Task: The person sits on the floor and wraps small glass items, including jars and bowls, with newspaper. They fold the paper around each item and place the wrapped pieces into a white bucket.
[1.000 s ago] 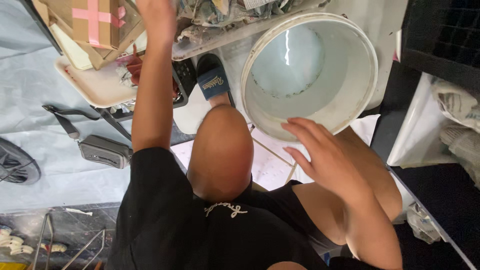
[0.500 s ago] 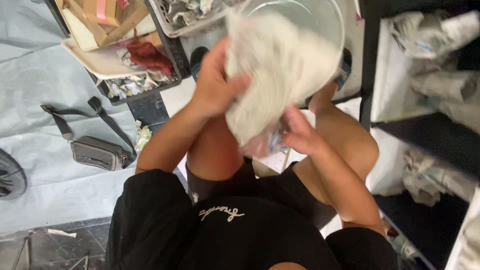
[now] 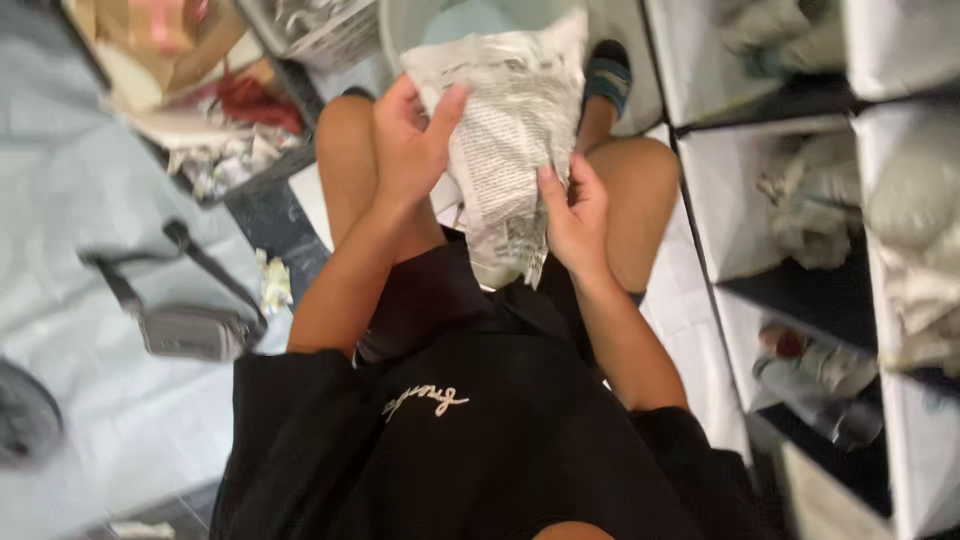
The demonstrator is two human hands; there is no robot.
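Now the crumpled newspaper sheet [image 3: 505, 140] is settled in front of the person, no longer a blur as half a second ago. The left hand [image 3: 408, 143] pinches its upper edge, the right hand [image 3: 574, 212] grips its lower side, both closed on paper above the knees, with the white bucket [image 3: 440, 22] just beyond.

Black short-sleeved shirt [image 3: 470, 440] with pale script, dark slide sandal [image 3: 608, 68]
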